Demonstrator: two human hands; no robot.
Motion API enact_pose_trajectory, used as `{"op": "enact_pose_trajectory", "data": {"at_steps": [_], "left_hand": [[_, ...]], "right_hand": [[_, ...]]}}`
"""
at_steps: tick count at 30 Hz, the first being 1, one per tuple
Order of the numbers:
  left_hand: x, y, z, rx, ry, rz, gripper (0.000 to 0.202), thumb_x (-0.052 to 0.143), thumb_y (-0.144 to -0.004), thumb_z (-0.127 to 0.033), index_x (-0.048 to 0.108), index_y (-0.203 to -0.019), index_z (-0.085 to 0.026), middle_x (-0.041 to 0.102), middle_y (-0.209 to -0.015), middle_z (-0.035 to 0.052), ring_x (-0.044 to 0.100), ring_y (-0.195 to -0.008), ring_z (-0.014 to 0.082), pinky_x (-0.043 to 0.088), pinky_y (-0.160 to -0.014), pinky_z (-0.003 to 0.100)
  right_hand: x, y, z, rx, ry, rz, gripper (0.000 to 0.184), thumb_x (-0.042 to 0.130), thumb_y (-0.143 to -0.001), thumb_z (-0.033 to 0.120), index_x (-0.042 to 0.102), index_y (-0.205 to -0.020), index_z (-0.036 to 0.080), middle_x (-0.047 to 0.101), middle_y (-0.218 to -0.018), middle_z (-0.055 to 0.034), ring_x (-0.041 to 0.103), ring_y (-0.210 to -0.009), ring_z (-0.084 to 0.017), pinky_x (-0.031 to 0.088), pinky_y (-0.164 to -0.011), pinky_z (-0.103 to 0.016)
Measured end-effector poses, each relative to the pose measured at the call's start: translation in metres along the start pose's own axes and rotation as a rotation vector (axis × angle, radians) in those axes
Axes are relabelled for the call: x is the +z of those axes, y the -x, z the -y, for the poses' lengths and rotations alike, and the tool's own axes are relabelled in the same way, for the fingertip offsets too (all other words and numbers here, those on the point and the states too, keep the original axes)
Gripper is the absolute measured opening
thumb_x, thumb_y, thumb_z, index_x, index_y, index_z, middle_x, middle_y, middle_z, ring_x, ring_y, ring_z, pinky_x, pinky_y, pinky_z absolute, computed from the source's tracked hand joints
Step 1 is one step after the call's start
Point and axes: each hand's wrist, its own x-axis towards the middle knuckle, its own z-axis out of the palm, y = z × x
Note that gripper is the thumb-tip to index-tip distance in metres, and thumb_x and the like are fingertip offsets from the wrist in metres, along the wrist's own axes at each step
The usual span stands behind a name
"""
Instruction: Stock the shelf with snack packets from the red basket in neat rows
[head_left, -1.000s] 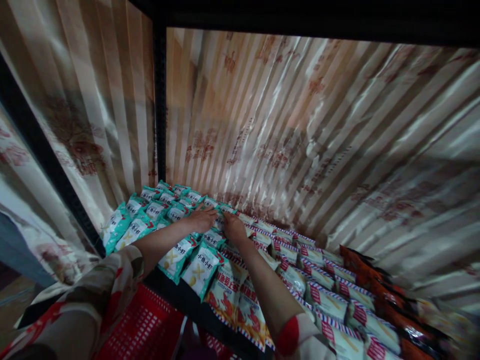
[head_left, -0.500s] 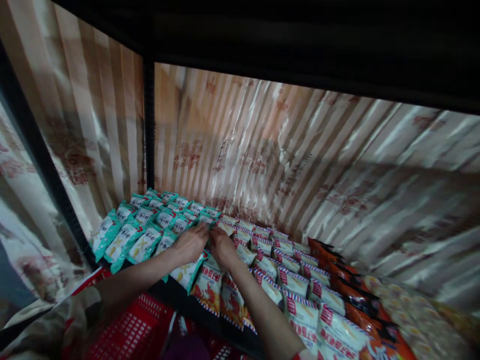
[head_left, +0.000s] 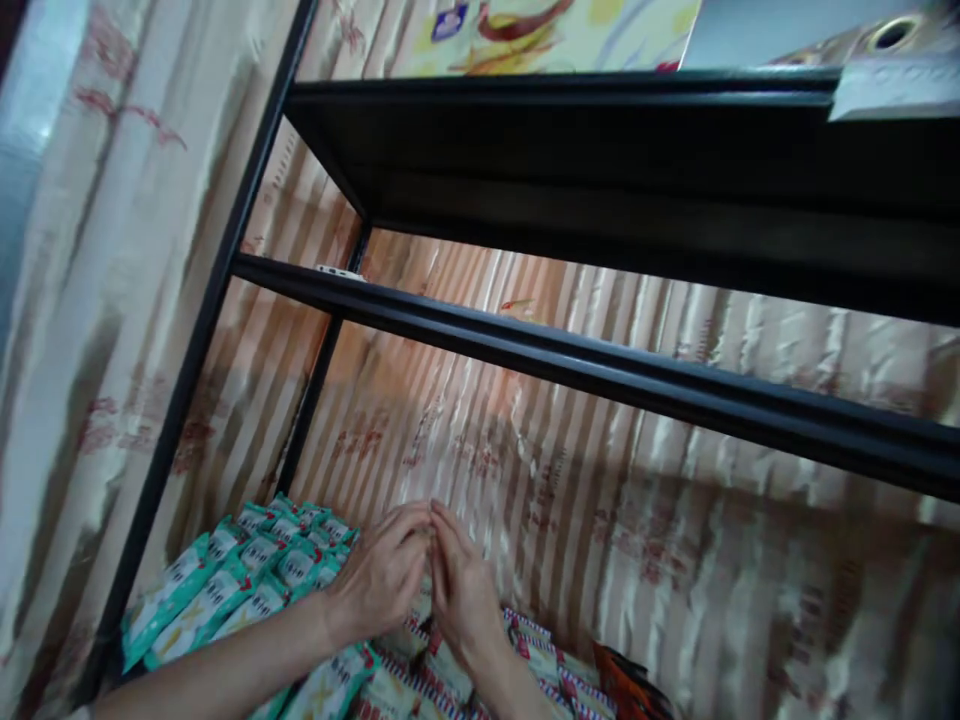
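My left hand (head_left: 379,575) and my right hand (head_left: 466,590) meet at the fingertips, raised over the front rows of snack bags. Both have their fingers pressed together. Whatever lies between them, if anything, is hidden or too small to name. Teal snack bags (head_left: 259,555) stand in rows to the left, partly behind my left forearm. Below and around my right hand are white snack bags (head_left: 394,690) with striped edges and red print.
Black metal uprights (head_left: 184,400) and a shelf edge (head_left: 600,360) frame the space above my hands. Orange bags (head_left: 634,685) sit at the lower right. Crinkled printed sheeting (head_left: 585,480) covers the back. Colourful boxes (head_left: 570,40) show on the top shelf.
The view has tilted upward, bringing the upper shelves into sight. My hands have lifted from among the bags and their fingertips now meet.
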Motion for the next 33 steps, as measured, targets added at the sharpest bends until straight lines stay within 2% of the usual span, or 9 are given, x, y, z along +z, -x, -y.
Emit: {"op": "enact_pose_trajectory", "data": {"at_steps": [4, 8, 11, 14, 17, 20, 24, 29, 33], "left_hand": [[-0.049, -0.06, -0.019, 0.118, -0.004, -0.187, 0.028, 0.037, -0.086, -0.009, 0.06, -0.101, -0.016, 0.062, -0.104, 0.0094, 0.052, -0.115, 0.0185, 0.046, -0.1, 0.035], [-0.093, -0.106, -0.018, 0.133, -0.156, -0.284, 0.024, 0.04, -0.086, -0.012, 0.059, -0.1, -0.018, 0.059, -0.112, 0.0079, 0.048, -0.12, 0.0196, 0.041, -0.103, 0.038], [-0.124, -0.137, 0.0, 0.027, -0.291, -0.383, 0.024, 0.041, -0.085, -0.014, 0.058, -0.102, -0.016, 0.055, -0.121, 0.009, 0.04, -0.127, 0.0204, 0.033, -0.109, 0.04], [-0.152, -0.166, 0.03, -0.165, -0.427, -0.444, 0.024, 0.045, -0.082, -0.018, 0.059, -0.101, -0.016, 0.049, -0.129, 0.0104, 0.033, -0.132, 0.0231, 0.027, -0.111, 0.042], [-0.176, -0.191, 0.056, -0.413, -0.501, -0.407, 0.03, 0.051, -0.08, -0.027, 0.058, -0.108, -0.017, 0.039, -0.14, 0.0122, 0.023, -0.137, 0.0268, 0.023, -0.111, 0.044], [-0.195, -0.208, 0.072, -0.573, -0.504, -0.281, 0.043, 0.051, -0.08, -0.043, 0.056, -0.115, -0.019, 0.034, -0.144, 0.0129, 0.017, -0.139, 0.0301, 0.021, -0.11, 0.047], [-0.212, -0.22, 0.08, -0.692, -0.423, -0.052, 0.066, 0.047, -0.077, -0.059, 0.047, -0.129, -0.017, 0.043, -0.137, 0.0167, 0.035, -0.131, 0.0322, 0.03, -0.104, 0.047], [-0.215, -0.229, 0.083, -0.748, -0.486, 0.025, 0.078, 0.049, -0.073, -0.065, 0.043, -0.133, -0.015, 0.038, -0.142, 0.0171, 0.031, -0.133, 0.0343, 0.027, -0.105, 0.049], [-0.215, -0.233, 0.092, -0.805, -0.463, 0.049, 0.082, 0.052, -0.073, -0.067, 0.042, -0.133, -0.012, 0.043, -0.139, 0.0162, 0.035, -0.131, 0.0342, 0.027, -0.105, 0.048]], "right_hand": [[-0.051, -0.046, 0.045, -0.18, -0.001, -0.185, 0.038, 0.038, -0.09, 0.021, 0.055, -0.125, 0.018, 0.055, -0.13, -0.012, 0.051, -0.121, -0.019, 0.045, -0.102, -0.038], [-0.081, -0.085, 0.079, -0.305, 0.042, -0.305, 0.038, 0.04, -0.089, 0.021, 0.054, -0.124, 0.017, 0.056, -0.128, -0.012, 0.051, -0.122, -0.02, 0.044, -0.103, -0.039], [-0.091, -0.107, 0.093, -0.296, 0.059, -0.324, 0.037, 0.042, -0.088, 0.024, 0.056, -0.121, 0.018, 0.059, -0.124, -0.0111, 0.053, -0.118, -0.02, 0.044, -0.102, -0.041], [-0.093, -0.121, 0.099, -0.242, 0.065, -0.286, 0.034, 0.042, -0.087, 0.025, 0.061, -0.115, 0.017, 0.06, -0.123, -0.011, 0.057, -0.114, -0.021, 0.047, -0.098, -0.04], [-0.089, -0.127, 0.104, -0.205, 0.078, -0.21, 0.032, 0.043, -0.086, 0.023, 0.064, -0.11, 0.017, 0.061, -0.12, -0.0119, 0.06, -0.108, -0.022, 0.048, -0.096, -0.04], [-0.081, -0.122, 0.111, -0.184, 0.108, -0.109, 0.03, 0.044, -0.085, 0.02, 0.066, -0.105, 0.017, 0.06, -0.121, -0.0122, 0.061, -0.107, -0.022, 0.049, -0.096, -0.039], [-0.067, -0.097, 0.128, -0.22, 0.129, 0.051, 0.028, 0.045, -0.085, 0.019, 0.066, -0.103, 0.017, 0.058, -0.125, -0.0124, 0.059, -0.111, -0.021, 0.048, -0.097, -0.037], [-0.06, -0.047, 0.147, -0.211, 0.056, 0.199, 0.03, 0.041, -0.089, 0.021, 0.066, -0.105, 0.016, 0.052, -0.133, -0.0149, 0.057, -0.115, -0.022, 0.049, -0.096, -0.037], [-0.067, -0.018, 0.145, -0.161, 0.044, 0.249, 0.031, 0.042, -0.091, 0.026, 0.065, -0.108, 0.016, 0.053, -0.13, -0.015, 0.056, -0.117, -0.024, 0.049, -0.097, -0.038]]}}
